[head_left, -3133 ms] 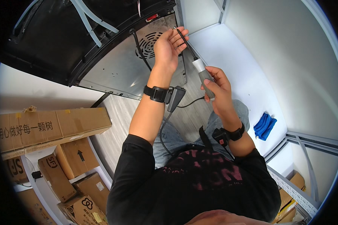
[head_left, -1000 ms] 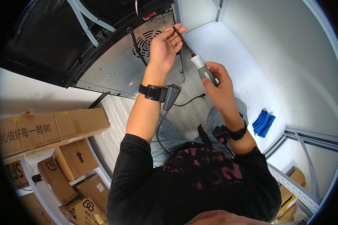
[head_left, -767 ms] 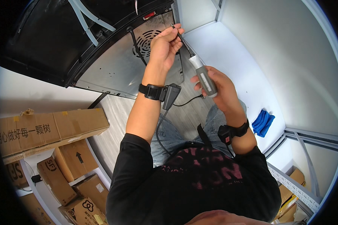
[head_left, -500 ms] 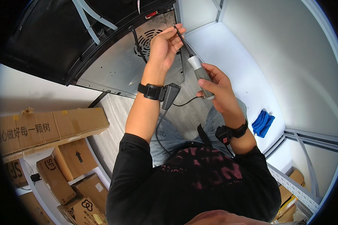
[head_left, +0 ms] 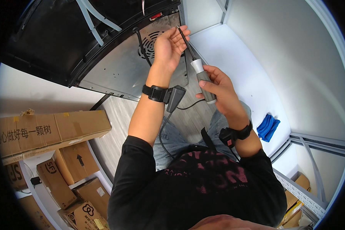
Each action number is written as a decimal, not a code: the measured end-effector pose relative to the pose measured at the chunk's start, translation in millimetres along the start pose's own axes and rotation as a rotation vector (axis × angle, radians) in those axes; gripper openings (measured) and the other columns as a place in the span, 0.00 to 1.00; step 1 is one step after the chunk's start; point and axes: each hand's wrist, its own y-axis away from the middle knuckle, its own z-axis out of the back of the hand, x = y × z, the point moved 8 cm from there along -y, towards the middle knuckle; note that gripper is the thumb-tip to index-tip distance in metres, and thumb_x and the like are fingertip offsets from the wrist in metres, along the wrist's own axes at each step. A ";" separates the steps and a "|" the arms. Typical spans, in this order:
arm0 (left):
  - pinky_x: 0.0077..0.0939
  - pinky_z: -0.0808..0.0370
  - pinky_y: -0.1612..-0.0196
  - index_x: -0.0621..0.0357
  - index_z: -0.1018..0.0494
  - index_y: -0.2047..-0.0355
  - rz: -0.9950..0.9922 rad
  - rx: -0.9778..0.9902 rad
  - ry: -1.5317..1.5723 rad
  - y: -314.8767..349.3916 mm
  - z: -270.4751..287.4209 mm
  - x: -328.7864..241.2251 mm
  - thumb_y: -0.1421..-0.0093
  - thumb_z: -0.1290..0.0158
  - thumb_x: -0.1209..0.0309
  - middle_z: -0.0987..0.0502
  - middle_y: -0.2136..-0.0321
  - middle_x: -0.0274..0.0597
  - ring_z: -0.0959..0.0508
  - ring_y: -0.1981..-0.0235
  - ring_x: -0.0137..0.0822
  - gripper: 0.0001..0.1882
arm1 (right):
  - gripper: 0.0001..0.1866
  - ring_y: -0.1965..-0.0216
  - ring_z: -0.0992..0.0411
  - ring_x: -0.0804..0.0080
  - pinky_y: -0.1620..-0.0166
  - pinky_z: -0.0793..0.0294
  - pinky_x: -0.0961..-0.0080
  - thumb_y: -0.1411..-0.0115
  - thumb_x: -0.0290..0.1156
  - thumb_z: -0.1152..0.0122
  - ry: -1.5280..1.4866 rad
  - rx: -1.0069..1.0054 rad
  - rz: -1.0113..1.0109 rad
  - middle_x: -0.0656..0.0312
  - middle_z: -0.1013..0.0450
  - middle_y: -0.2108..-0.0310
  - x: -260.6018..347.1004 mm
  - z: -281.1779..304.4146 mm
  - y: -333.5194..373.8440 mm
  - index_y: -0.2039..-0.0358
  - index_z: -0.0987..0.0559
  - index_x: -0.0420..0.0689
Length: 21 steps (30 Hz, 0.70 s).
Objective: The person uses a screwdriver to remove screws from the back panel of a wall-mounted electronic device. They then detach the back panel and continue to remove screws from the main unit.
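Observation:
My right hand (head_left: 220, 89) is closed round the grey and white handle of a screwdriver (head_left: 205, 82). Its dark shaft points up and to the left, with a small light bit of metal at the tip that I cannot make out. Palm upward, my left hand (head_left: 168, 50) lies beside the shaft, fingers apart and slightly bent. The screwdriver's tip is at its fingertips; whether they touch is hard to tell. Beyond that hand stands a metal panel (head_left: 115, 78) with a slotted round vent, a black cable and a red switch (head_left: 156, 16) above.
A black curved housing (head_left: 46, 42) with pale straps fills the upper left. Cardboard boxes (head_left: 78, 163) are stacked at the lower left. A blue cloth (head_left: 268, 127) lies on the white surface (head_left: 234, 57) at the right. Cabled black devices are strapped to both my wrists.
The fingers of my left hand have opened out from the screwdriver's tip. The screwdriver and my right hand have shifted slightly left.

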 end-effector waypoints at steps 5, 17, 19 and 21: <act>0.18 0.27 0.71 0.69 0.29 0.59 -0.007 -0.056 -0.018 0.2 0.7 1.7 0.36 0.60 0.68 0.22 0.70 0.43 0.23 0.72 0.31 0.16 | 0.26 0.66 0.31 0.77 0.70 0.26 0.81 0.50 0.23 0.38 0.153 0.043 0.024 0.62 0.32 0.64 1.4 -3.2 -4.2 0.50 0.33 0.35; 0.18 0.30 0.75 0.65 0.28 0.60 -0.010 -0.106 -0.049 1.3 1.8 5.8 0.38 0.58 0.67 0.23 0.71 0.41 0.23 0.74 0.31 0.15 | 0.26 0.63 0.31 0.76 0.67 0.24 0.79 0.49 0.18 0.43 0.081 0.070 0.125 0.59 0.32 0.60 2.3 2.6 -3.4 0.48 0.34 0.38; 0.19 0.29 0.75 0.65 0.29 0.59 0.002 -0.084 -0.055 1.5 0.9 5.6 0.38 0.59 0.67 0.24 0.71 0.41 0.22 0.74 0.32 0.15 | 0.26 0.63 0.31 0.77 0.67 0.24 0.79 0.50 0.18 0.42 0.161 0.030 0.171 0.59 0.32 0.59 5.7 1.9 -1.5 0.48 0.35 0.38; 0.19 0.29 0.74 0.65 0.29 0.59 0.014 -0.068 -0.054 4.2 1.2 4.8 0.38 0.60 0.67 0.24 0.71 0.40 0.22 0.73 0.33 0.16 | 0.27 0.63 0.32 0.77 0.67 0.24 0.80 0.51 0.17 0.41 0.241 0.006 0.213 0.59 0.33 0.59 6.9 1.4 0.3 0.48 0.35 0.38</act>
